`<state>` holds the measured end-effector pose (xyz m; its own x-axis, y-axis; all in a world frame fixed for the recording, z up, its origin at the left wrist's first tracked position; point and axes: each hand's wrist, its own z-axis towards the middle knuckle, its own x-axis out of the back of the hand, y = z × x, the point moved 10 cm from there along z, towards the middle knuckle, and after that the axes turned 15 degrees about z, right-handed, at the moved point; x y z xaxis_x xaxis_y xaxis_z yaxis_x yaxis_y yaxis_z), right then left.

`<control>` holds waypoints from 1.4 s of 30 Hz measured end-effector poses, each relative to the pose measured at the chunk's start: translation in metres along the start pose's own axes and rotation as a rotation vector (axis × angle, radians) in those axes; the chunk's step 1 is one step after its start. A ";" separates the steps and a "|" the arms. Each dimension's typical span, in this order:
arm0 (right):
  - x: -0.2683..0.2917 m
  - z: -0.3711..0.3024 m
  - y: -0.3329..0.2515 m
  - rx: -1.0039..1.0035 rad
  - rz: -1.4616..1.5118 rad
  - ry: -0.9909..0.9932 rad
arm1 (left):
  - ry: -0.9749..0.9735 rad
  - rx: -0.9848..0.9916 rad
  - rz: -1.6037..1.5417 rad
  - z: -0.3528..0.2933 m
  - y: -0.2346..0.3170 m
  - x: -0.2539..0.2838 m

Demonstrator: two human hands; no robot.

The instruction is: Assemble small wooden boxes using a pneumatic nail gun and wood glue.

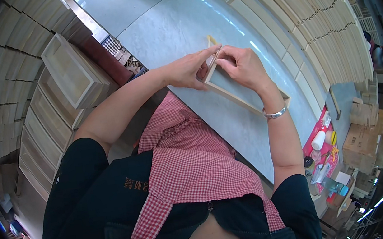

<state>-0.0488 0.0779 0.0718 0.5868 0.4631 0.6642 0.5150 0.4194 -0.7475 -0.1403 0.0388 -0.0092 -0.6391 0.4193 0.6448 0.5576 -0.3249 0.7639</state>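
Your hands cover the near corner of the wooden frame [241,98], so how its strips meet there is hidden, and your right wrist with its silver bracelet [275,113] crosses the frame's end at 4 o'clock. The fisheye rim bends the stacks of boards [317,13] at 1 o'clock, and the clutter at 4 o'clock, a white bottle [318,140] on a pink sheet among cardboard boxes [364,141], is too small to make out well.

The frame lies flat on the grey desk [166,32], close to the edge nearest you. Bare desk opens toward 12 o'clock, up to a row of flat panels [254,11] by the board stacks. At 9 o'clock, off the desk's edge, wooden boxes [68,70] stand stacked.

Your left hand [190,69] pinches the frame's short side strip, fingers closed on it from the outside. Your right hand [242,68] grips the same strip from the inner side, its fingers [222,60] curled on the top edge, touching your left fingertips.
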 end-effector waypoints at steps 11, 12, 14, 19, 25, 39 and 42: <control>-0.076 -0.063 -0.081 0.321 -0.370 -0.200 | 0.161 -0.130 0.214 0.005 -0.001 0.009; -0.087 -0.073 -0.085 0.306 -0.364 -0.245 | 0.208 -0.169 0.290 0.004 0.003 0.009; -0.084 -0.085 -0.075 0.253 -0.346 -0.193 | 0.187 -0.152 0.314 0.005 0.003 0.008; -0.030 -0.134 -0.016 0.061 -0.180 0.177 | 0.144 -0.091 0.407 0.005 0.001 0.011; 0.077 -0.265 0.058 -0.234 -0.274 0.534 | 0.185 -0.115 0.445 0.002 0.002 0.013; 0.106 -0.232 0.152 -0.271 -0.068 0.340 | 0.078 -0.034 0.456 0.009 0.000 0.006; 0.112 -0.253 0.175 -0.333 0.395 0.639 | 0.079 -0.020 0.466 0.007 -0.002 0.009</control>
<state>0.2654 0.0059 0.0133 0.9547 -0.0479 0.2938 0.2950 0.0186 -0.9553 -0.1435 0.0489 -0.0055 -0.3619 0.1594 0.9185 0.7847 -0.4797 0.3925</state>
